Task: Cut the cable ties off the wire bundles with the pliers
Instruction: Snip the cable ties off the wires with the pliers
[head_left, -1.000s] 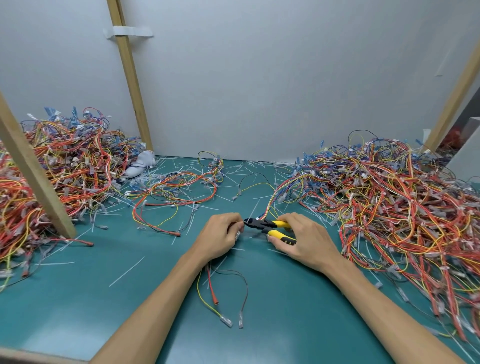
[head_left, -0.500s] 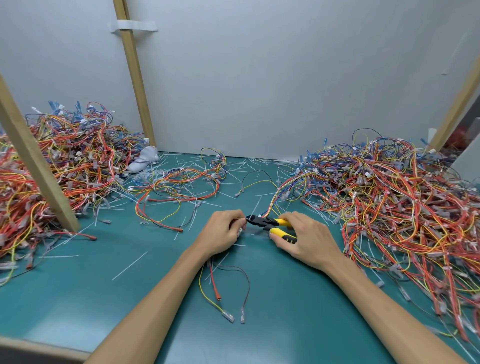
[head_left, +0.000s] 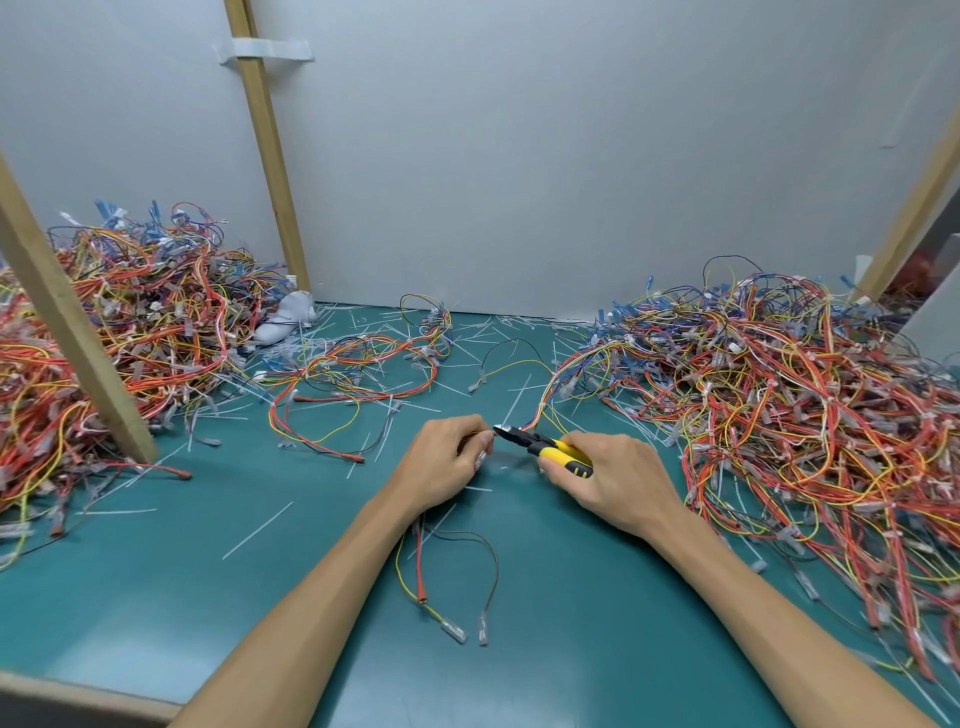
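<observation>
Hands and pliers sit almost where they were half a second ago. Head view: left hand (head_left: 441, 462) pinches a wire bundle (head_left: 421, 592) mid-table, ends trailing under the wrist. Right hand (head_left: 613, 478) grips yellow-handled pliers (head_left: 556, 449) (tips at the left thumb).

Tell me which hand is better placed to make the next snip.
Right. The right hand grips the pliers, their tips at the wire bundle that the left hand pinches.
</observation>
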